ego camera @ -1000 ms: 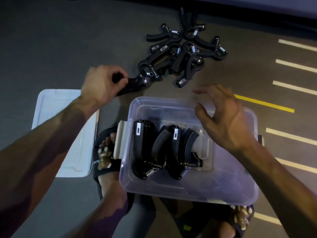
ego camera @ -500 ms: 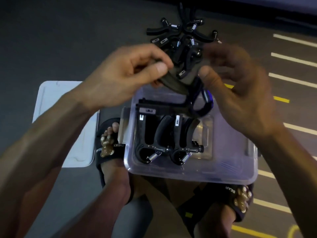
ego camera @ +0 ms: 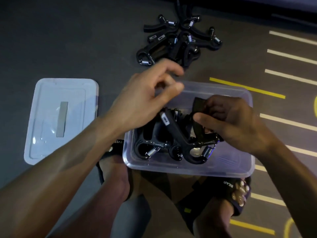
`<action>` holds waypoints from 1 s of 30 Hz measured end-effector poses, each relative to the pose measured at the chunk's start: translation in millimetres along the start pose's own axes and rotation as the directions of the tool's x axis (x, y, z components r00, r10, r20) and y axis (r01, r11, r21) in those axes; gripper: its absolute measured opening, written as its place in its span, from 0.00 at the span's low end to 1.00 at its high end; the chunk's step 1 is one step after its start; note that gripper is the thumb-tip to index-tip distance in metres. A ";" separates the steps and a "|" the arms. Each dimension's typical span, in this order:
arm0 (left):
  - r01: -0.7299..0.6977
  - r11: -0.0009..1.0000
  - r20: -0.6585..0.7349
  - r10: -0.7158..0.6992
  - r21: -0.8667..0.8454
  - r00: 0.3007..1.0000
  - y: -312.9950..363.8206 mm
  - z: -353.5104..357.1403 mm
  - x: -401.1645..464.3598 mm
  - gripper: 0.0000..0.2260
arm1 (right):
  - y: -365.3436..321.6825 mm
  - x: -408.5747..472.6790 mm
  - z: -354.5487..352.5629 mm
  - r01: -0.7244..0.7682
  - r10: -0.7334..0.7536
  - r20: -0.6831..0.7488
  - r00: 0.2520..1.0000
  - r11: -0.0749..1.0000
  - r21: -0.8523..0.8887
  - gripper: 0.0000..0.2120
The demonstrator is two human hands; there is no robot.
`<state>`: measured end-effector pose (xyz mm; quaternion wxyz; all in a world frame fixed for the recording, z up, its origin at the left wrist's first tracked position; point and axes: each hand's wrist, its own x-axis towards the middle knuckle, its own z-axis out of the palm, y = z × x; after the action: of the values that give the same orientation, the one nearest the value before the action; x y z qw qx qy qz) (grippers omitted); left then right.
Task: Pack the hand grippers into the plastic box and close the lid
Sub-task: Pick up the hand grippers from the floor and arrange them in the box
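I see my right hand (ego camera: pixel 229 124) pinching a black hand gripper (ego camera: pixel 190 148) inside the clear plastic box (ego camera: pixel 188 167), while my left hand (ego camera: pixel 145 100) hovers above the box's far-left edge, fingers loosely spread and grasping nothing. Beyond the left fingertips more grippers (ego camera: pixel 180 42) lie heaped on the dark floor (ego camera: pixel 68 40) with painted white and yellow lines; the lid (ego camera: pixel 60 117) lies flat, well left of them

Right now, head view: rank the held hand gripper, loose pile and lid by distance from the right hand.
1. Held hand gripper, in the right hand, over the plastic box.
2. Loose pile, on the floor beyond the box.
3. Lid, far left, past the left hand.
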<state>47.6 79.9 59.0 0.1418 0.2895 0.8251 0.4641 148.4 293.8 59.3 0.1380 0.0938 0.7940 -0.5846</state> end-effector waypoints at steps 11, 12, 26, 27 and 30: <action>-0.007 0.905 -0.080 0.045 0.425 0.996 -63.7 20.7 -20.2 0.19 | 75.3 0.7 23.3 -0.358 0.407 -0.130 0.904 0.888 0.289 0.08; -0.012 0.906 -0.085 0.053 0.423 0.995 -64.4 20.8 -20.5 0.19 | 77.5 1.1 22.9 -0.356 0.399 -0.129 0.908 0.897 0.262 0.08; -0.005 0.910 -0.091 0.047 0.414 0.995 -68.2 23.0 -19.2 0.18 | 81.7 -4.6 20.9 -0.240 0.232 -0.110 0.966 0.969 -0.064 0.12; -0.006 0.910 -0.092 0.048 0.414 0.995 -68.4 22.7 -19.0 0.18 | 81.9 -4.4 20.5 -0.244 0.237 -0.107 0.966 0.968 -0.061 0.10; -0.010 0.911 -0.097 0.054 0.412 0.994 -67.9 22.9 -19.0 0.17 | 83.7 -3.8 18.8 -0.240 0.229 -0.101 0.968 0.963 -0.118 0.09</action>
<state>50.6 56.7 -11.3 0.0262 0.3014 0.9056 0.2974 180.0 300.9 -20.3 0.1775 0.2034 0.8187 -0.5068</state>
